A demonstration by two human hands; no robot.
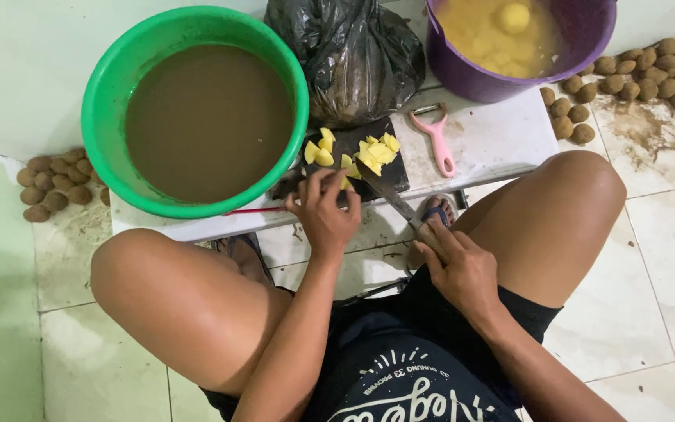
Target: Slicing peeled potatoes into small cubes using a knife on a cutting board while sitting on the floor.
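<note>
**Potato pieces on the cutting board, near edge of the low table**

Potato pieces (369, 152), cut and yellow, lie in a loose cluster on our dark cutting board (369, 148), which sits at the near edge of the white low table (494, 137), roughly midway along it. Our left hand (323, 211) is closed, fingers curled down onto one piece at the board's near left corner; the rest of the cluster lies just beyond its fingertips, toward the far edge. Our right hand (458, 270) grips the handle of a knife (388, 194) below the table's near edge. The blade angles up and left onto the board, its tip touching the cluster just right of the left hand.

A green basin (111, 94) of brown water occupies the left end of the table. A black plastic bag (345, 51) stands directly behind the board. A pink peeler (437, 141) lies right of the board. A purple bucket (587, 31) of peeled potatoes in water stands at the far right corner. Unpeeled potatoes (642, 74) lie on the floor at both sides.
</note>
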